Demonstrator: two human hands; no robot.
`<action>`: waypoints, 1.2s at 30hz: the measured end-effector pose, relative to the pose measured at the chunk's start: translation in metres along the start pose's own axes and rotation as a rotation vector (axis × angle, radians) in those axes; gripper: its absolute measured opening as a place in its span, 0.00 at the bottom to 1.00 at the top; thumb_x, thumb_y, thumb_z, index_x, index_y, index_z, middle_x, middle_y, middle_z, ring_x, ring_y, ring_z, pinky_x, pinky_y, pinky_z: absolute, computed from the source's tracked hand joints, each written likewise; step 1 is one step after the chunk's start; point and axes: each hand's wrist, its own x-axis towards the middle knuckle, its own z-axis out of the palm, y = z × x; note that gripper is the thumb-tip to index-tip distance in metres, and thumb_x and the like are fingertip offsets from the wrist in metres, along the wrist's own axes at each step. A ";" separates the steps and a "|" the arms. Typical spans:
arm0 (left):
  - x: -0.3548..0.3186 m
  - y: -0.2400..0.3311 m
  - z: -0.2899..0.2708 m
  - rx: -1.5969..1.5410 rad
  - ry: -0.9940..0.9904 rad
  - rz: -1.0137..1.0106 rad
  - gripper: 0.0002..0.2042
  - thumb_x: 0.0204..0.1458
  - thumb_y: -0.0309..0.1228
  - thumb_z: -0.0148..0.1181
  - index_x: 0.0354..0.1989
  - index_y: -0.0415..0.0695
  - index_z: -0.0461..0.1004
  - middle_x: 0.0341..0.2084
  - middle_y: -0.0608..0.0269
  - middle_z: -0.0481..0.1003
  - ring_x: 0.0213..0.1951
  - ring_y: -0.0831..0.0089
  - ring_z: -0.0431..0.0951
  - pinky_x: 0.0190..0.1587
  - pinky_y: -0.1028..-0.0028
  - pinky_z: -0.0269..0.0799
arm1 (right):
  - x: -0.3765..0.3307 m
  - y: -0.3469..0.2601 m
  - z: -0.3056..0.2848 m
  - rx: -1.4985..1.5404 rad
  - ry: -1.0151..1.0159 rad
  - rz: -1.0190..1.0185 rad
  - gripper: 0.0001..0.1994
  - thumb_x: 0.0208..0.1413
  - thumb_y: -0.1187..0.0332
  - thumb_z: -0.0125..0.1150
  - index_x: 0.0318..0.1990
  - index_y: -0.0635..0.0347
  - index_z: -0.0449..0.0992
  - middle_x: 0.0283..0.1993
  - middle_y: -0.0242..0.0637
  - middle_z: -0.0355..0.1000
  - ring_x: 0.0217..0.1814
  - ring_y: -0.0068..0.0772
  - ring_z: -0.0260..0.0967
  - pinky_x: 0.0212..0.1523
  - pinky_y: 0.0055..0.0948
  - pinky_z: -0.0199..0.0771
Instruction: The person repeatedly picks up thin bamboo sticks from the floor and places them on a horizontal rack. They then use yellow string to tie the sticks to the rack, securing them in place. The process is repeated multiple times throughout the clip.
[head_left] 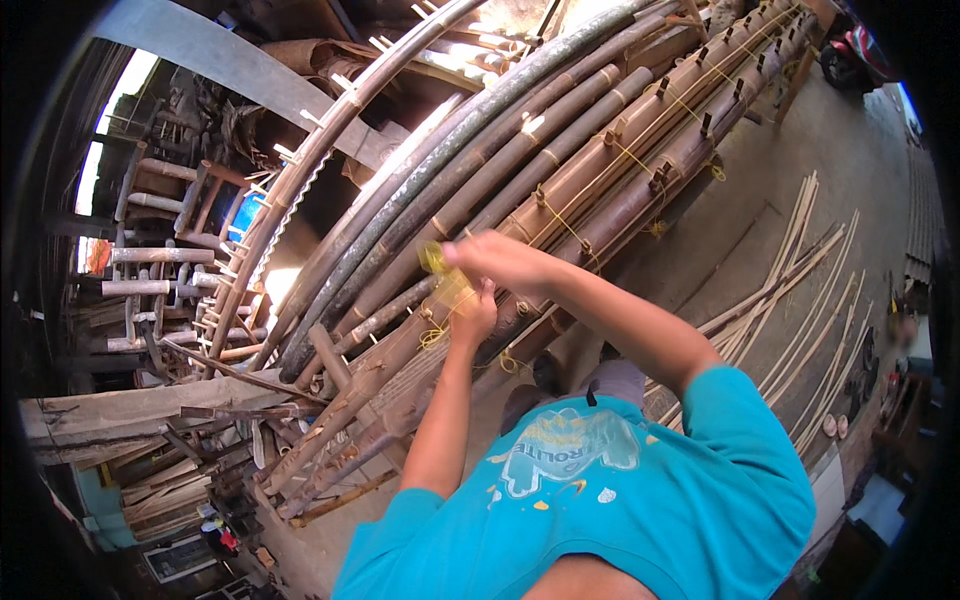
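My left hand (474,316), thumb up, is closed around yellow cord (455,291) above the bamboo poles. Just beyond it, my right hand (500,263) reaches across, blurred by motion. Its fingers close on a small bundle of the same cord (433,257), also smeared. Loose yellow loops (432,335) hang below my left hand. Under both hands runs a long frame of brown bamboo poles (560,215), slanting from lower left to upper right. Short dark pegs (662,178) stand along it, with yellow cord tied around several of them.
Thicker bamboo poles (510,140) lie beyond the frame, beside a curved rail with pale pegs (320,140). Thin bamboo strips (790,300) lie on the floor at right. Bamboo racks (160,255) stand at left. A motorbike (855,55) is at the far right.
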 end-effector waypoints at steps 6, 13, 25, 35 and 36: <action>0.004 0.027 0.001 -0.039 0.075 0.007 0.13 0.62 0.38 0.50 0.37 0.41 0.77 0.30 0.47 0.78 0.36 0.48 0.79 0.41 0.59 0.73 | -0.110 0.138 0.039 -0.759 0.018 -0.458 0.21 0.61 0.57 0.54 0.20 0.63 0.75 0.19 0.51 0.70 0.27 0.56 0.70 0.36 0.45 0.72; 0.121 0.030 -0.035 -0.228 0.368 0.104 0.14 0.64 0.36 0.48 0.37 0.39 0.77 0.26 0.51 0.79 0.28 0.61 0.80 0.31 0.65 0.71 | -0.115 0.133 0.040 -0.893 -0.007 -0.275 0.21 0.61 0.58 0.54 0.17 0.58 0.74 0.18 0.43 0.70 0.28 0.48 0.71 0.54 0.40 0.68; 0.000 -0.064 -0.097 0.198 0.153 -0.038 0.17 0.62 0.37 0.48 0.52 0.39 0.71 0.39 0.39 0.78 0.44 0.41 0.77 0.47 0.51 0.72 | -0.095 0.155 0.153 0.500 0.017 0.486 0.18 0.65 0.58 0.52 0.57 0.55 0.74 0.52 0.40 0.75 0.53 0.32 0.74 0.52 0.36 0.74; -0.072 -0.087 -0.044 0.161 -0.040 -0.032 0.15 0.63 0.34 0.51 0.52 0.39 0.73 0.47 0.43 0.76 0.54 0.48 0.73 0.55 0.58 0.67 | 0.040 0.063 0.215 -0.197 0.330 -0.076 0.19 0.68 0.56 0.44 0.34 0.59 0.75 0.31 0.40 0.71 0.37 0.31 0.69 0.45 0.32 0.68; -0.069 -0.093 -0.055 0.129 0.013 0.088 0.15 0.63 0.35 0.50 0.52 0.39 0.72 0.47 0.42 0.75 0.54 0.47 0.73 0.54 0.58 0.68 | 0.058 0.032 0.198 -0.216 -0.064 -0.063 0.22 0.68 0.52 0.43 0.36 0.59 0.78 0.34 0.42 0.73 0.40 0.33 0.71 0.49 0.35 0.68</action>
